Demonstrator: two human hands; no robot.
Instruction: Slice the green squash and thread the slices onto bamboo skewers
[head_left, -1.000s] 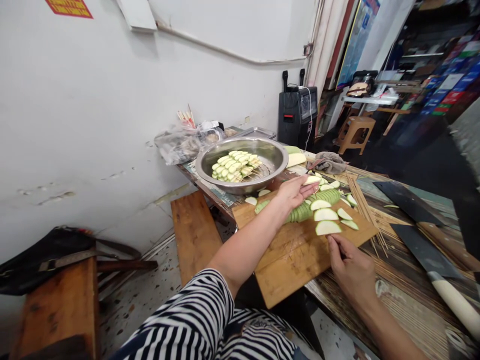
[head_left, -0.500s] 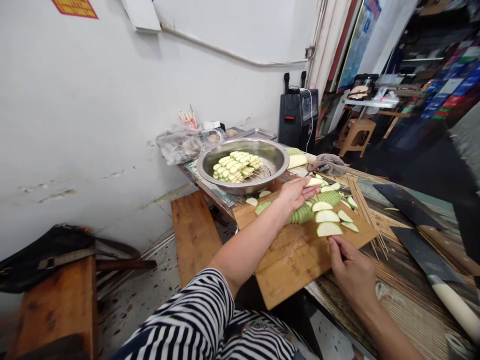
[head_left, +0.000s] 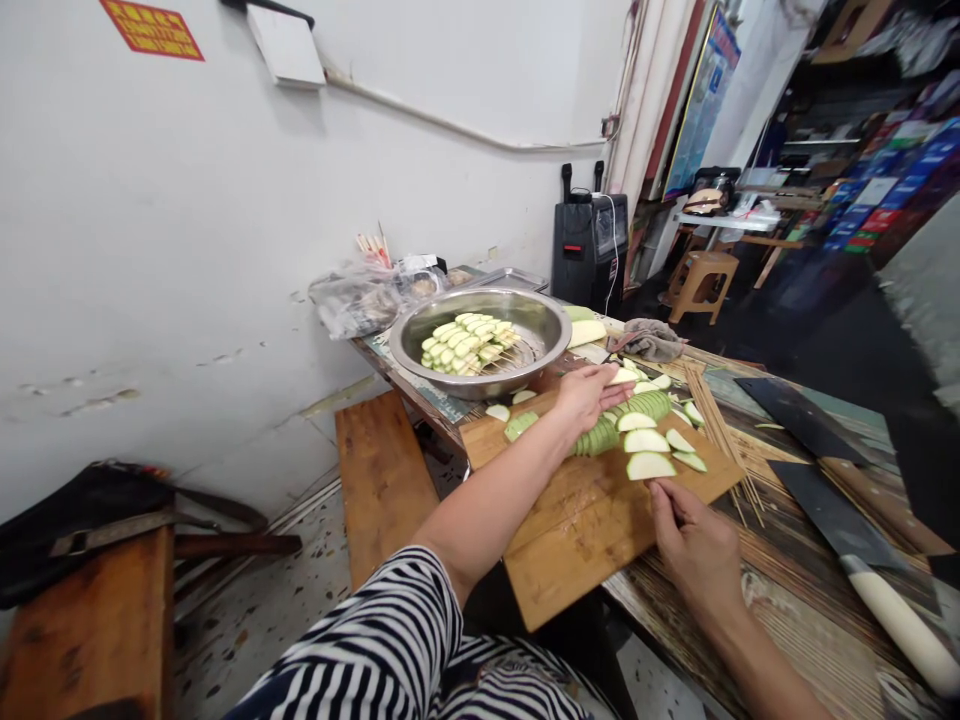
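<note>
My right hand (head_left: pixel 694 540) is closed in a pinch at the near end of a skewer, most of which is hidden. Several pale half-round zucchini slices (head_left: pixel 649 466) with green rims are lined up away from it on the skewer. At the far end of this row, my left hand (head_left: pixel 586 398) has its fingers closed around a zucchini slice (head_left: pixel 624 376). Beneath both hands lies a wooden cutting board (head_left: pixel 577 540), tilted over the table's near edge. Fanned cut zucchini (head_left: pixel 596 438) and loose slices rest on the board.
Behind the board stands a steel bowl (head_left: pixel 405 345) holding skewered zucchini (head_left: pixel 469 342). Bamboo skewers (head_left: pixel 716 420) lie right of the board, with two cleavers (head_left: pixel 817 510) farther right. A grey cloth (head_left: pixel 649 340) and zucchini pieces (head_left: pixel 586 333) are at the back. A wooden bench (head_left: pixel 382 480) stands left.
The whole scene has shifted slightly down and left in view. Both hands keep their holds at either end of the zucchini row, with little other visible change.
</note>
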